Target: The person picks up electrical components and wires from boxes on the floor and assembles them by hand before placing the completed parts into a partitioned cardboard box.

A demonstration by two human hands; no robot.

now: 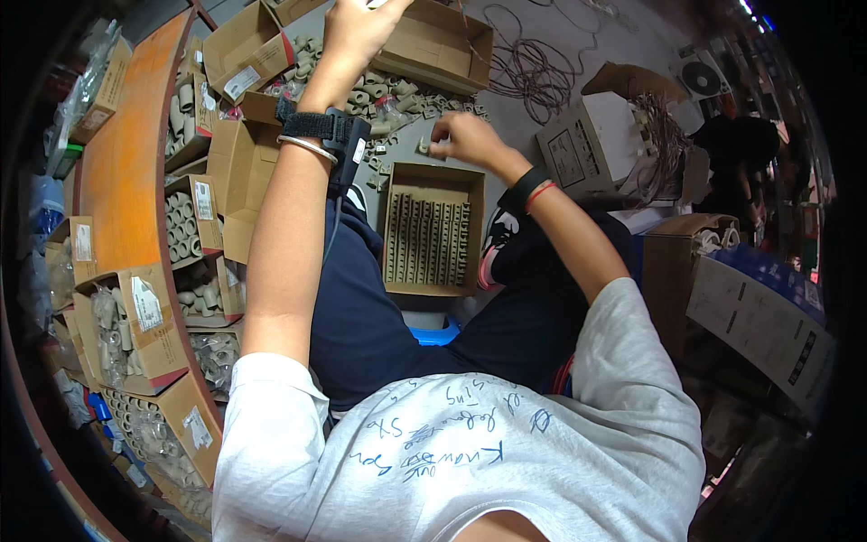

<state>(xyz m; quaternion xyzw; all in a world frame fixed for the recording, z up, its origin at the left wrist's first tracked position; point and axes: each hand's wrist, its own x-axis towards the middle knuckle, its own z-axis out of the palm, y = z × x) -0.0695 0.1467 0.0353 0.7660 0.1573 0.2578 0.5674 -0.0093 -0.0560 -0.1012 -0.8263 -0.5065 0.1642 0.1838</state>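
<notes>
My left hand (357, 32) reaches to the upper edge, beyond the heap of loose fittings. Its fingertips are cut off by that edge, and a bright white patch shows beside them. My right hand (471, 140) hovers above the far right corner of an open carton (480, 203), with its fingers curled in. Close by its fingertips is a small beige pipe fitting (423, 144); whether they grip it cannot be made out. Inside the carton, between my legs, small beige fittings (427, 242) stand in tight rows. More loose fittings (397, 99) lie scattered on the floor past it.
An empty-looking carton (442, 45) lies at the far side, with a tangle of cable (533, 72) to its right. Cartons of pipe fittings (183, 226) line the left, beside an orange board (122, 172). A white box (587, 144) and a brown carton (673, 262) stand at right.
</notes>
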